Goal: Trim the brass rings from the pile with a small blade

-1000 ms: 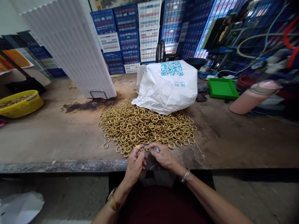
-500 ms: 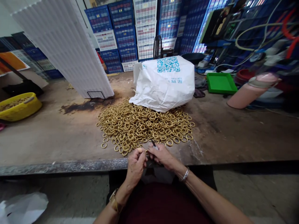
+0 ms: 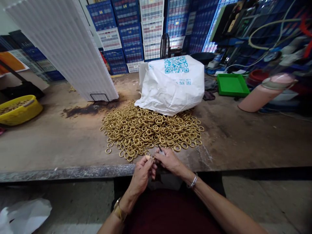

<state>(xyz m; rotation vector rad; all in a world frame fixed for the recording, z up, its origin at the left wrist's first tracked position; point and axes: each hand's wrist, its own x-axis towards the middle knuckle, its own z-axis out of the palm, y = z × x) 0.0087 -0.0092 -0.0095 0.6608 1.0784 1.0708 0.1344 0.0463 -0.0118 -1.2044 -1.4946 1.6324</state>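
Note:
A broad heap of brass-coloured rings [image 3: 148, 130] lies on the worktable in front of me. At its near edge my left hand [image 3: 142, 170] pinches one brass-coloured ring [image 3: 153, 158] between thumb and index finger. Just to the right, my right hand [image 3: 169, 161] is closed on a slim tool [image 3: 160, 148] whose dark end sticks up past the thumb and index finger. What kind of tool it is, I cannot make out. Both hands nearly meet at the held ring, and fingers partly cover it.
A white printed sack [image 3: 173, 87] rests on the heap's back. White corrugated sheets [image 3: 65, 48] lean at left, near a yellow tub [image 3: 21, 112] of small parts. Rightward are a green tray [image 3: 232, 85] and a pink bottle [image 3: 264, 97]. Stacked crates [image 3: 131, 35] stand behind the worktable [image 3: 60, 146].
My left fingers have shifted slightly, with the lower ones now a little more spread. The ring and the tool stay in my hands. The view has moved a little.

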